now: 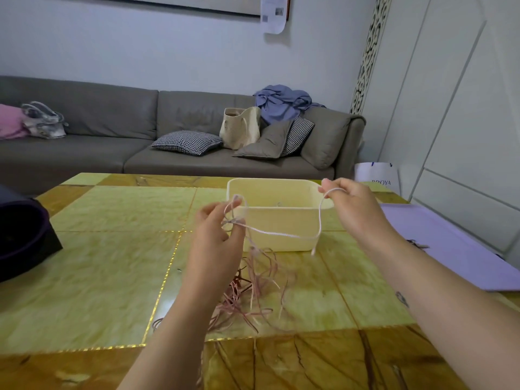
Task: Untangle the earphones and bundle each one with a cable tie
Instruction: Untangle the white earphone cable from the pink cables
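A tangle of pinkish earphone cables [253, 288] lies on the yellow-green table [112, 249] and rises up to my left hand [216, 237], which pinches several loops of it above the table. From there one pale strand [284, 234] runs to the right and up to my right hand [351, 201], which pinches it near the right rim of the bin. The strand's free end [314, 251] hangs down in front of the bin. Both hands are raised apart, with the strand sagging between them.
A cream plastic bin [281, 220] stands just behind the hands. A dark object [22, 235] sits at the table's left edge, and a lilac sheet [450, 249] lies on the right. A grey sofa [168, 136] with cushions and bags is beyond the table.
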A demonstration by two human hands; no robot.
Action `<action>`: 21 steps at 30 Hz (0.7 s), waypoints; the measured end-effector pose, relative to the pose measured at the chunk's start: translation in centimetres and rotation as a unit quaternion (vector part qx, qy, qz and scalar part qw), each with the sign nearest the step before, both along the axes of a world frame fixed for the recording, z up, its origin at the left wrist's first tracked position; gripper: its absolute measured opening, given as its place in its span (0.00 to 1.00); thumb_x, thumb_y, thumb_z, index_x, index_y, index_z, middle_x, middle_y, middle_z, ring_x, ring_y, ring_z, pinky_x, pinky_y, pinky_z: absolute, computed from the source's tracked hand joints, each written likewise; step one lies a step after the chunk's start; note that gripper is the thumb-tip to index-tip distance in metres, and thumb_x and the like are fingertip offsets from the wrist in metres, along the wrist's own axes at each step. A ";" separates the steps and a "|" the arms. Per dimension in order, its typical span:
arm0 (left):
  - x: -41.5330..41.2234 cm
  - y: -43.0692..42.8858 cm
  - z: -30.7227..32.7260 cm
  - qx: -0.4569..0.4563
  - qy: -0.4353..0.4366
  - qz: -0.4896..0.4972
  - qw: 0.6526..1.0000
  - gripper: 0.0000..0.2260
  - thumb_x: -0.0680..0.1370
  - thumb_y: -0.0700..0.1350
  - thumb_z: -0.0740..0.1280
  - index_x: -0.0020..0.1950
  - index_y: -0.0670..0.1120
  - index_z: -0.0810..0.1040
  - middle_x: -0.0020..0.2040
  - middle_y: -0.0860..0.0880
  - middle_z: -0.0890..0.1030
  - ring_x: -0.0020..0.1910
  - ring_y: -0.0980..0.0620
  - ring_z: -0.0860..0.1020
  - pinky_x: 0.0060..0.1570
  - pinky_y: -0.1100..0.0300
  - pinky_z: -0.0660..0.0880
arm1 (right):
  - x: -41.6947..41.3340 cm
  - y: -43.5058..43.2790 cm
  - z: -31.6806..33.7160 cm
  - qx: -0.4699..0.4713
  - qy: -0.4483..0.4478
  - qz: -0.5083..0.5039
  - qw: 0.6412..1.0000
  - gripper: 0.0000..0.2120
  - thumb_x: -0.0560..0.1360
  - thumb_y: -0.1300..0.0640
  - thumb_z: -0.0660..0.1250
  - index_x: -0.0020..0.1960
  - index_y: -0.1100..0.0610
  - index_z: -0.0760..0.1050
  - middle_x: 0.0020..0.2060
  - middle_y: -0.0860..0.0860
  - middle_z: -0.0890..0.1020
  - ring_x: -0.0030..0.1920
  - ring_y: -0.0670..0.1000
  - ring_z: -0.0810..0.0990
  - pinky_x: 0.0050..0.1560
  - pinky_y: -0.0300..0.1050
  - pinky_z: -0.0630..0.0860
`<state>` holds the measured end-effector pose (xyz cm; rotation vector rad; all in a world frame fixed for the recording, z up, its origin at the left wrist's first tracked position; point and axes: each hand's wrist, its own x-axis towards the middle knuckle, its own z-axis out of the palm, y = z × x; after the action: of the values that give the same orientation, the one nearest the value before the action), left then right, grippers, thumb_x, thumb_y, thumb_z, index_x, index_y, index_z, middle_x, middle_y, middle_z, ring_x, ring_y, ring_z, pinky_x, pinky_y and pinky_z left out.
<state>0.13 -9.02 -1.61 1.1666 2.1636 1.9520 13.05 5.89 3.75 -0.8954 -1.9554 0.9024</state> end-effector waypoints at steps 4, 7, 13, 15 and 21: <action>-1.0 -0.6 0.1 -0.130 0.034 0.047 0.990 0.17 0.75 0.39 0.66 0.60 0.56 0.74 0.66 0.47 0.59 0.34 0.49 0.74 0.46 0.63 0.71 | 1.5 0.8 -1.7 -0.033 -0.044 -0.015 0.998 0.13 0.79 0.52 0.62 0.46 0.59 0.80 0.45 0.50 0.82 0.51 0.53 0.79 0.43 0.42 0.69; -2.1 -0.9 -0.9 -0.258 0.051 0.033 0.964 0.14 0.77 0.45 0.63 0.63 0.53 0.76 0.68 0.44 0.68 0.42 0.52 0.76 0.51 0.60 0.70 | 2.0 2.1 -3.6 -0.056 -0.087 -0.029 0.994 0.10 0.79 0.53 0.62 0.45 0.57 0.79 0.48 0.51 0.83 0.49 0.53 0.78 0.40 0.39 0.68; -1.8 -1.2 -1.5 -0.298 0.076 0.046 0.950 0.24 0.77 0.42 0.63 0.73 0.51 0.64 0.70 0.44 0.61 0.42 0.53 0.77 0.50 0.58 0.70 | 3.9 3.5 -6.0 -0.055 -0.375 0.000 0.926 0.20 0.78 0.60 0.60 0.70 0.54 0.67 0.66 0.53 0.72 0.56 0.51 0.75 0.45 0.40 0.69; -1.3 -1.0 -1.0 -0.209 0.114 0.036 0.971 0.26 0.74 0.38 0.63 0.71 0.51 0.64 0.66 0.47 0.62 0.32 0.54 0.71 0.44 0.59 0.70 | 4.1 3.0 -6.0 -0.035 -0.482 0.035 0.875 0.25 0.75 0.62 0.60 0.71 0.51 0.65 0.67 0.53 0.71 0.47 0.48 0.76 0.35 0.36 0.68; 1.7 -0.9 1.1 -0.004 0.012 -0.159 0.987 0.23 0.74 0.31 0.58 0.61 0.56 0.70 0.52 0.54 0.73 0.27 0.59 0.66 0.30 0.70 0.66 | 1.5 -1.5 -2.6 0.010 -0.255 0.230 0.939 0.29 0.72 0.59 0.71 0.69 0.46 0.67 0.59 0.39 0.74 0.59 0.39 0.73 0.52 0.32 0.72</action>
<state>1.86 -9.91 -0.55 1.4371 1.8509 1.7989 14.55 4.36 1.13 -0.7158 -2.6952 0.9684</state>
